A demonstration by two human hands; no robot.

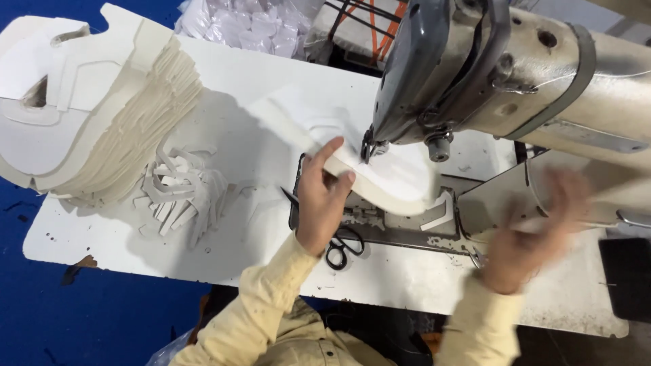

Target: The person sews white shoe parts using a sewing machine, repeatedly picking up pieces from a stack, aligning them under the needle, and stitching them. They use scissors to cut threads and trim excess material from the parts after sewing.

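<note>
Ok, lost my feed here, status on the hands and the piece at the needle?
Left hand pressing the white cut piece under the sewing machine head. Right hand blurred, off the piece. Scissors beside the left wrist.

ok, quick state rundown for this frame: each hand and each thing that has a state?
left hand: pressing the white piece flat beside the needle
right hand: motion-blurred, raised over the machine bed, grip unclear
white piece: lying under the sewing machine head
sewing machine head: over the piece
scissors: lying on the table, partly hidden under the left wrist
stack of white pieces: piled, fanned out
small cut pieces: loose heap
</note>
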